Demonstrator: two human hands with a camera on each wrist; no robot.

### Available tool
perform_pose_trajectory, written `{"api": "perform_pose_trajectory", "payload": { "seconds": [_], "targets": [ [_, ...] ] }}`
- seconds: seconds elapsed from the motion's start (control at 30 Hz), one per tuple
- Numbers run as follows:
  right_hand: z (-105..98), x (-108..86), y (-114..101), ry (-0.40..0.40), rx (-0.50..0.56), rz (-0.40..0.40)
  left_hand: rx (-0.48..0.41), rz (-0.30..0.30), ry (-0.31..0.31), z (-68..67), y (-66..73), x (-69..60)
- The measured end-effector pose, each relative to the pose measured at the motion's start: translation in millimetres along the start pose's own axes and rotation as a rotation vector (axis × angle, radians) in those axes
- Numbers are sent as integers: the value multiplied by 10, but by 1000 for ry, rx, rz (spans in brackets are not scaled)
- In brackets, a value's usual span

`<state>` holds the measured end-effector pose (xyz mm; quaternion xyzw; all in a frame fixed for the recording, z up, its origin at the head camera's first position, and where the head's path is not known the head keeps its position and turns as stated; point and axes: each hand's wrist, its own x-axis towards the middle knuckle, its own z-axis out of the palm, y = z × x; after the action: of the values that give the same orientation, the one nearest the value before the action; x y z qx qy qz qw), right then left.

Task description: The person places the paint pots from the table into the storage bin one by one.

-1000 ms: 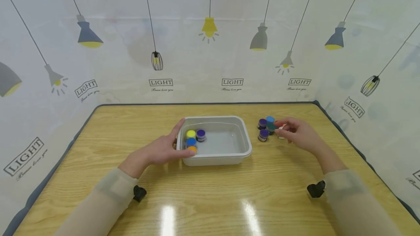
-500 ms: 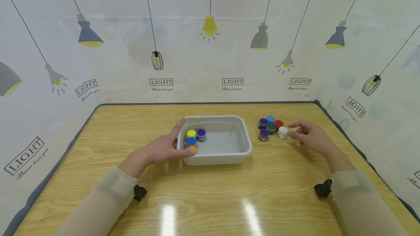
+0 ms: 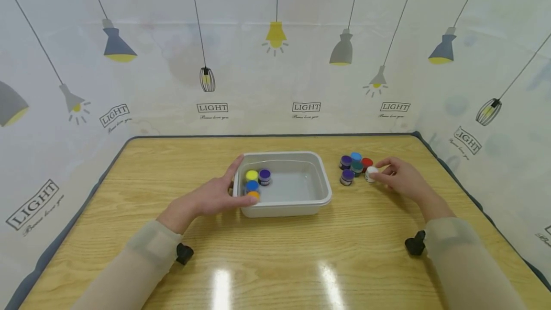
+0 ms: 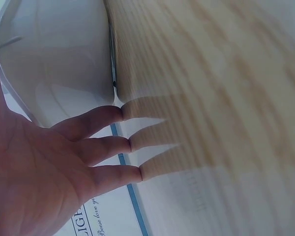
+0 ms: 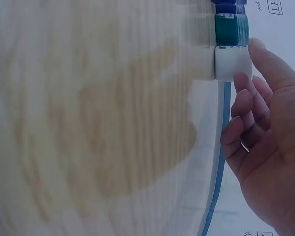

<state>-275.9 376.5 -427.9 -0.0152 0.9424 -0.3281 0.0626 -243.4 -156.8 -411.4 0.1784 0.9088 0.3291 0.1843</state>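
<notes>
In the head view the left hand [image 3: 206, 197] spans the left end of a white tray [image 3: 324, 190], thumb over the near rim and index finger at the far corner. Its other fingers stretch out straight, tips down at the table, in the left wrist view. Inside the tray, a yellow-lidded jar [image 3: 251, 175], a purple-lidded one [image 3: 264, 176], a blue-lidded one [image 3: 252, 186] and an orange one [image 3: 254, 195] stand at the left. The right hand [image 3: 402, 178] pinches a white jar [image 3: 369, 174] between thumb and index finger; the jar stands upright on the table.
Left of the white jar cluster two purple-lidded jars [image 3: 347, 176], a light blue one [image 3: 356, 156], a green one [image 3: 356, 167] and a red one [image 3: 367, 163]. A lamp-printed cloth [image 3: 258, 80] rises behind and beside the wooden table [image 3: 275, 257].
The right hand first drew away to the right from the jars, uncovering the red and white ones, then came back left to the white jar. The left hand has kept its place on the tray.
</notes>
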Motion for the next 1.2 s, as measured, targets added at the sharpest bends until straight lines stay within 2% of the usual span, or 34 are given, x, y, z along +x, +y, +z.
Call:
{"api": "perform_pose_trajectory", "payload": {
  "seconds": [0.47,0.73,0.97,1.2],
  "targets": [
    [0,3,-34,-48,38,4,0,1,-2,-7,12,-19],
    [-4,2,7,-39,-10,21,0,-3,-6,5,13,-13],
    [-27,-80,-88,-34,-13,-68,1,-13,-8,5,21,-25],
    [-75,-174,-416,-24,45,-190,-3,-11,-12,-6,14,-27]
  ]
}}
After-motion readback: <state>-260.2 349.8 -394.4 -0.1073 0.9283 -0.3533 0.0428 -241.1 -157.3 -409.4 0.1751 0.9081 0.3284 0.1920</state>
